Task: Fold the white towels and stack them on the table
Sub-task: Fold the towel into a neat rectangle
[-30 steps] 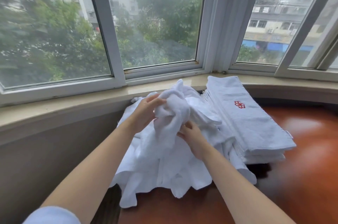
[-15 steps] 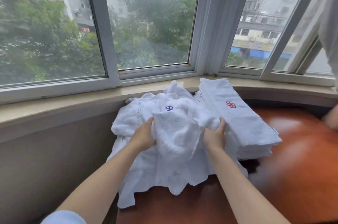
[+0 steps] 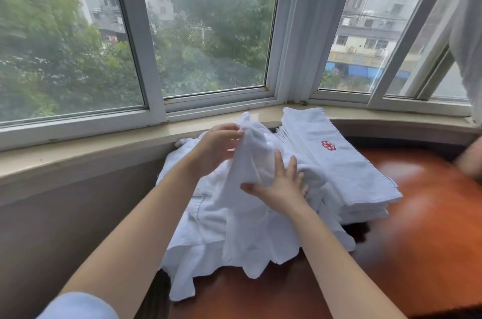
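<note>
A: Take the folded stack [image 3: 336, 162] as the marker. What lies farthest to its left?

B: A pale blue sleeve [image 3: 78, 305] at the bottom edge, and a bare forearm running up from it. That arm ends in the left hand [image 3: 216, 149], left of the stack and raised above the loose pile of towels [image 3: 221, 227].

A: What is that hand doing?

B: Its fingertips and thumb pinch the top of a bunched white towel [image 3: 250, 159], which hangs from that pinch down onto the pile.

A: And next, toward the stack?

B: The right hand [image 3: 280, 185], just beside the stack's left edge. Its fingers are straight and spread, lying flat against the lower part of the bunched towel, thumb out to the left under the cloth. It presses more than grips.

A: The stack itself?

B: Several white towels folded flat, with a red emblem [image 3: 328, 145] on the top one. Its far end leans on the window sill [image 3: 104, 141]; the rest sits on the reddish wooden table [image 3: 430, 240]. The loose pile touches its left side and spills over the table's near-left edge.

A: Anything to the right of the stack?

B: A blurred bit of another person's arm [image 3: 472, 159] at the frame edge, and pale cloth [image 3: 469, 32] hanging above it.
</note>
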### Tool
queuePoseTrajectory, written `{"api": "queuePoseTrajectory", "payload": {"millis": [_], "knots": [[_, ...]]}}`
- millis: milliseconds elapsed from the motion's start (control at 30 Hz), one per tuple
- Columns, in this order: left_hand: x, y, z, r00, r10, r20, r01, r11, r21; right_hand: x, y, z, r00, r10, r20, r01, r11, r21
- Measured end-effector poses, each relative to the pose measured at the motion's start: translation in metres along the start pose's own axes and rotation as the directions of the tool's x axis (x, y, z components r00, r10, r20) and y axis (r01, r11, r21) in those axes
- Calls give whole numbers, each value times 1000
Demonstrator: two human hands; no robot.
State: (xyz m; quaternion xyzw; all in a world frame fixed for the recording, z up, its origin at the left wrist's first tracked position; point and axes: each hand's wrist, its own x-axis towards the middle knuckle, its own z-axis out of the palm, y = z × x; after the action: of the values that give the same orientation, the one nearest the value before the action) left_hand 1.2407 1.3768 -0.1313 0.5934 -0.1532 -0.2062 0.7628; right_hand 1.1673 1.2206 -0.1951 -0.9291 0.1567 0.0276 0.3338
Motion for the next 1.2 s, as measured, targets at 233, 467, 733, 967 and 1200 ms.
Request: {"api": "queuePoseTrajectory", "payload": {"millis": [233, 467, 733, 967, 1200], "knots": [[-18, -28, -19, 984, -181, -7, 181, 981, 76, 13, -1, 11, 986, -8, -167, 19, 997, 68], [-23, -71, -34, 970, -168, -178, 212, 939, 270, 18, -13, -63, 923, 151, -353, 236, 502, 832], [16, -59, 28, 989, -147, -25, 143, 982, -126, 9, 25, -95, 941, 230, -249, 177, 292, 940], [46, -37, 85, 989, 5, 151, 34, 966, -256, 9, 76, -152, 919, 180, -352, 260, 395, 881], [90, -44, 201, 983, 37, 181, 0, 979, -202, 3, 156, -230, 893, 244, -379, 300, 304, 904]]}}
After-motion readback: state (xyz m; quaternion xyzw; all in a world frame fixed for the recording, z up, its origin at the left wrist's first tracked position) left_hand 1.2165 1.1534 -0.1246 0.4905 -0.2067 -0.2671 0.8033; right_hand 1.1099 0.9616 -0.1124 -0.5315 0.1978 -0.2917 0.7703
